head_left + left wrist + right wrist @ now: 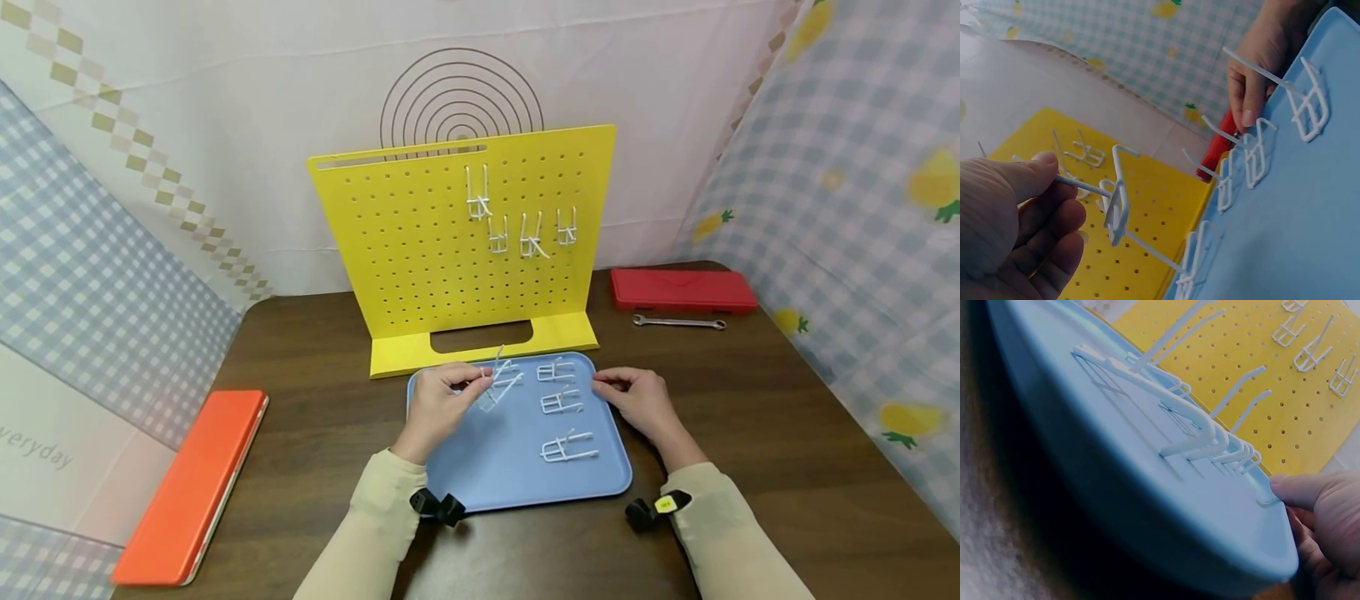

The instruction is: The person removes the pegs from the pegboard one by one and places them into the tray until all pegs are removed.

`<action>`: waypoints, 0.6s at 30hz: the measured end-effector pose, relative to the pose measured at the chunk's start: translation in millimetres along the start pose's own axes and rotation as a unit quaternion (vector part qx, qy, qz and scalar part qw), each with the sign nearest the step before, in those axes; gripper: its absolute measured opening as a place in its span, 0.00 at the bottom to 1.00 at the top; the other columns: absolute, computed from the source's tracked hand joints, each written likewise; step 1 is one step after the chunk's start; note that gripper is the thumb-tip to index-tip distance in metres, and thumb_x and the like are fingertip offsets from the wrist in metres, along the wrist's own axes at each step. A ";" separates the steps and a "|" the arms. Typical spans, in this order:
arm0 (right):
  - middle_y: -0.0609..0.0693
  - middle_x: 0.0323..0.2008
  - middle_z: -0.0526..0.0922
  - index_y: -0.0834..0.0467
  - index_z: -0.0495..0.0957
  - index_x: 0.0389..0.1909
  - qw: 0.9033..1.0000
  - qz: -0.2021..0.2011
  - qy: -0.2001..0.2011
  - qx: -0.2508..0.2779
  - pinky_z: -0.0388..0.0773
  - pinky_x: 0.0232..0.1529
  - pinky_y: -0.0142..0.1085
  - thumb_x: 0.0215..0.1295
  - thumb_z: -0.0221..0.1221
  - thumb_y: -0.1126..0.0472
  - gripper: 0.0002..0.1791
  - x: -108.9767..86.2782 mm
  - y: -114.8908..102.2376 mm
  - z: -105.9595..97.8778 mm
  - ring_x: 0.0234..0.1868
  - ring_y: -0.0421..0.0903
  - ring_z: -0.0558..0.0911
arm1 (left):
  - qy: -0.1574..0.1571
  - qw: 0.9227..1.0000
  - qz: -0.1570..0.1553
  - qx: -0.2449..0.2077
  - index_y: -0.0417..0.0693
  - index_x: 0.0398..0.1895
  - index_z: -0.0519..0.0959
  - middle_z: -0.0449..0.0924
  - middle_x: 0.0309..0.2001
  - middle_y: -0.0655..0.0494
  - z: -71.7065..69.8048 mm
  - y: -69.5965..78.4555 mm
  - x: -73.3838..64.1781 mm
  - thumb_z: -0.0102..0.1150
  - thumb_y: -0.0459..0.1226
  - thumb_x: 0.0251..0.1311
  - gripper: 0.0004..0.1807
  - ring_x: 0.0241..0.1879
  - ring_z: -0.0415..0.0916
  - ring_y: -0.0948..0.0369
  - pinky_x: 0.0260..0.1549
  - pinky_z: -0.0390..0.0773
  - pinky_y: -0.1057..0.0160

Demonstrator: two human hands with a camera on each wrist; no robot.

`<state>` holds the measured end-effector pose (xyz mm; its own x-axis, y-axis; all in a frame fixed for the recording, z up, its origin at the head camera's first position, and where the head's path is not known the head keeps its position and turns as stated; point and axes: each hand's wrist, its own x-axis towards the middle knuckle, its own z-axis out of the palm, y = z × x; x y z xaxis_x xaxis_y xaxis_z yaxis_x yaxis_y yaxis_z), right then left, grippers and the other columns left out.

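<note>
1. White wire up front: a hook is pinched between thumb and forefinger of the left hand, above the far left part of the blue tray. Those fingers are closed on one thin stem, so the unsupported frame could swivel or slip.

2. Watch below it! Another hook lies on the tray, stem reaching up toward the held one. Touching? Can't tell from here. Should they snag, lifting one might drag both, or drop one onto the counter.

3. Across on the right, the right hand nips the tray's rim, fingers curled on the outside. A tug there could slide the tray and jostle the three hooks lying near that side.

4. Just beyond stands the yellow pegboard, four hooks hanging on it; a shoved tray might knock its base and shake one loose.
</note>
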<state>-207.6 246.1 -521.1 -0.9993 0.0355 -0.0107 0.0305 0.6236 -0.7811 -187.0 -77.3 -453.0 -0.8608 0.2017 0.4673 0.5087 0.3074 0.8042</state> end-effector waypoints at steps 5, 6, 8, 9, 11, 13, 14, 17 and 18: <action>0.50 0.42 0.85 0.51 0.85 0.46 1.000 0.002 -0.002 0.004 0.77 0.38 0.38 0.60 0.65 0.47 0.17 0.4 0.2 0.2 0.38 0.48 0.77 | 0.000 0.999 -0.042 -0.030 0.40 0.32 0.87 0.86 0.34 0.55 7.0 -5.8 -2.4 0.69 0.36 0.55 0.07 0.31 0.82 0.64 0.29 0.80 0.66; 0.50 0.42 0.85 0.51 0.85 0.46 1.000 0.002 -0.002 0.004 0.77 0.38 0.38 0.60 0.65 0.47 0.17 0.6 0.2 0.2 0.38 0.48 0.78 | 0.003 0.998 -0.050 -0.035 0.40 0.32 0.87 0.86 0.33 0.55 8.2 -7.3 -2.8 0.69 0.36 0.55 0.07 0.31 0.81 0.64 0.29 0.80 0.67; 0.49 0.42 0.85 0.50 0.85 0.46 1.000 0.002 -0.003 0.006 0.77 0.38 0.38 0.60 0.65 0.47 0.16 0.9 -0.1 0.2 0.38 0.48 0.78 | 0.011 0.997 -0.060 -0.041 0.41 0.32 0.87 0.86 0.33 0.55 10.4 -9.8 -3.5 0.70 0.35 0.54 0.06 0.30 0.81 0.63 0.28 0.79 0.68; 0.49 0.42 0.85 0.50 0.85 0.46 1.000 0.002 -0.004 0.006 0.77 0.38 0.38 0.60 0.65 0.47 0.16 1.1 -0.3 0.2 0.38 0.48 0.78 | 0.014 0.997 -0.065 -0.043 0.42 0.31 0.87 0.86 0.32 0.55 11.6 -11.4 -3.8 0.70 0.35 0.53 0.05 0.30 0.80 0.62 0.28 0.78 0.68; 0.49 0.42 0.85 0.50 0.85 0.46 1.000 0.003 -0.004 0.007 0.77 0.38 0.38 0.60 0.65 0.48 0.16 1.1 -0.8 0.0 0.38 0.48 0.78 | 0.019 0.996 -0.071 -0.042 0.43 0.31 0.87 0.86 0.32 0.54 13.8 -13.9 -4.2 0.71 0.34 0.53 0.04 0.29 0.80 0.60 0.28 0.78 0.68; 0.50 0.42 0.85 0.51 0.85 0.46 1.000 0.003 -0.004 0.008 0.77 0.38 0.38 0.60 0.65 0.48 0.16 0.8 -1.4 -0.5 0.38 0.48 0.78 | 0.020 0.997 -0.068 -0.042 0.44 0.31 0.87 0.86 0.31 0.53 15.7 -16.3 -4.5 0.71 0.34 0.52 0.04 0.29 0.80 0.58 0.28 0.78 0.67; 0.50 0.42 0.85 0.51 0.85 0.46 1.000 0.003 -0.004 0.007 0.77 0.38 0.38 0.61 0.65 0.48 0.16 0.6 -1.6 -0.8 0.38 0.48 0.78 | 0.020 0.997 -0.069 -0.040 0.43 0.31 0.87 0.86 0.31 0.53 17.0 -18.0 -4.5 0.71 0.34 0.52 0.04 0.29 0.80 0.58 0.28 0.78 0.67; 0.50 0.42 0.85 0.51 0.85 0.46 1.000 0.005 -0.004 0.008 0.77 0.38 0.38 0.61 0.65 0.49 0.16 0.1 -2.1 -1.2 0.38 0.48 0.77 | 0.015 0.997 -0.067 -0.037 0.44 0.30 0.87 0.86 0.30 0.54 19.6 -22.2 -5.1 0.71 0.34 0.52 0.04 0.28 0.80 0.59 0.28 0.78 0.67; 0.50 0.42 0.85 0.51 0.85 0.46 1.000 0.005 -0.004 0.009 0.77 0.38 0.38 0.61 0.65 0.49 0.16 0.0 -2.1 -1.1 0.38 0.48 0.77 | 0.012 0.997 -0.065 -0.035 0.44 0.30 0.87 0.86 0.30 0.54 20.3 -23.6 -5.4 0.71 0.34 0.52 0.03 0.28 0.80 0.60 0.28 0.78 0.68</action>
<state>-207.6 245.7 -518.8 -0.9991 0.0351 -0.0247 0.0409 0.6092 -0.7920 -194.0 -66.7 -481.9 -0.9199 0.1416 0.3657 0.3912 0.2637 0.8817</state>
